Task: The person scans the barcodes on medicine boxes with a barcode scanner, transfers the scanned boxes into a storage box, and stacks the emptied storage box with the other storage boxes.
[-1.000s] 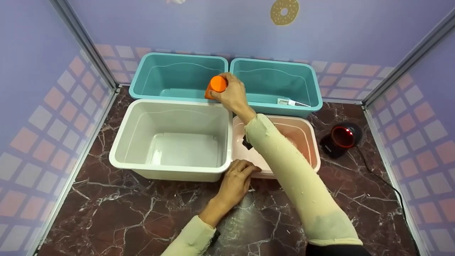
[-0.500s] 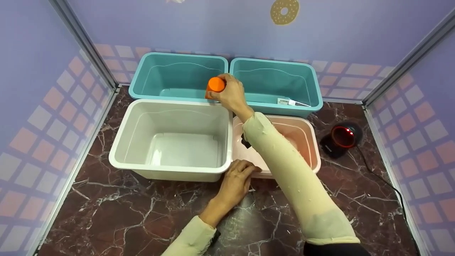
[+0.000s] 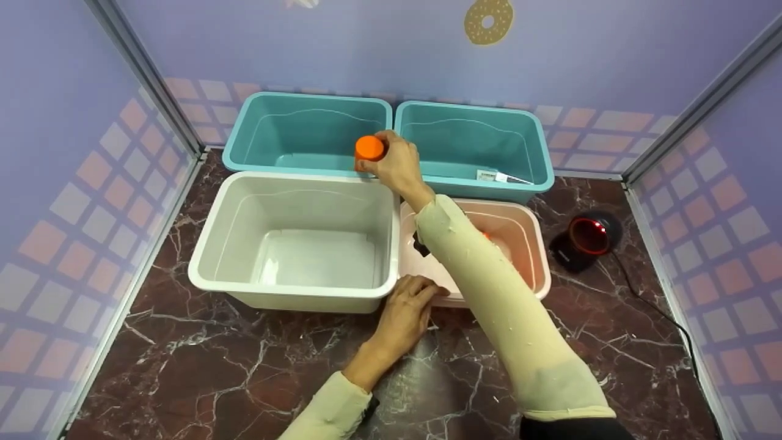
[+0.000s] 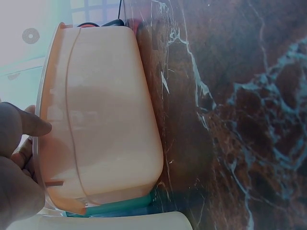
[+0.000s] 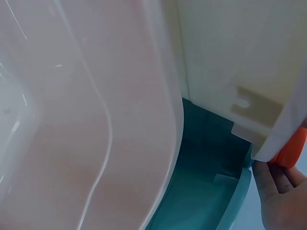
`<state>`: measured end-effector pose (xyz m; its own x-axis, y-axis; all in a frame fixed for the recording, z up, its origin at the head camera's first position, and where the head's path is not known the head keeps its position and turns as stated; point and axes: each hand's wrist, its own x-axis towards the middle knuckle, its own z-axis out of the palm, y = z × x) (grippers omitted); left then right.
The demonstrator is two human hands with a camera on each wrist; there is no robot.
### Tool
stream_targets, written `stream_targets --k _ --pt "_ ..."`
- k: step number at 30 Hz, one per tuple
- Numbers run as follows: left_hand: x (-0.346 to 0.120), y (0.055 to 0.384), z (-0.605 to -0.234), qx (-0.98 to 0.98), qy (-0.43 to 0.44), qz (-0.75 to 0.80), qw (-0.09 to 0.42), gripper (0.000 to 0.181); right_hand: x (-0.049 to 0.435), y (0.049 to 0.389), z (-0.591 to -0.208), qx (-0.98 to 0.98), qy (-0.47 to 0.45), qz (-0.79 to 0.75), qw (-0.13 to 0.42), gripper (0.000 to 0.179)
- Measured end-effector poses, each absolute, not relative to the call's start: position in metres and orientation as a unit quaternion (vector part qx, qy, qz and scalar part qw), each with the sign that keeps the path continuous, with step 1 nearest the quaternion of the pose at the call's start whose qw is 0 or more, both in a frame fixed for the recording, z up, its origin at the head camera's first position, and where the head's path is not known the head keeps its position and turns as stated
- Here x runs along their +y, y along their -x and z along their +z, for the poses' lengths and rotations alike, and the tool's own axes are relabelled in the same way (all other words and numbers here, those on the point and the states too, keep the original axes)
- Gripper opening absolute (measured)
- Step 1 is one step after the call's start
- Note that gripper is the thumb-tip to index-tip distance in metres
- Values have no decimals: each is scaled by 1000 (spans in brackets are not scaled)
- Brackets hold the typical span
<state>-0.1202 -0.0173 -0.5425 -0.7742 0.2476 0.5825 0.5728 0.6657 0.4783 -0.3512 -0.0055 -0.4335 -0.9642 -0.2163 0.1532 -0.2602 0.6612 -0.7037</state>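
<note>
Right hand point(image 3: 400, 162) grips orange container point(image 3: 369, 148) at left teal bin point(image 3: 305, 131), left hand point(image 3: 404, 313) grips pink bin point(image 4: 108, 105); placing apparently underway, release likely required next.

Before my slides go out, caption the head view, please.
Right hand holds an orange object near the left teal bin; left hand grips the pink bin.

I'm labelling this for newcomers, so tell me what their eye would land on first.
First, the bright orange object in the right hand, at the front right of the left blue tub. Next, the large white tub in front of that, with the pink tub to its right. Then the red lights glowing in the black device at far right.
</note>
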Motion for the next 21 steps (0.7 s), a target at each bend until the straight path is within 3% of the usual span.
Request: stream_targets --k 21 --pt "-17 121 -542 -886 231 -323 239 29 -6 349 -434 -903 -143 405 29 64"
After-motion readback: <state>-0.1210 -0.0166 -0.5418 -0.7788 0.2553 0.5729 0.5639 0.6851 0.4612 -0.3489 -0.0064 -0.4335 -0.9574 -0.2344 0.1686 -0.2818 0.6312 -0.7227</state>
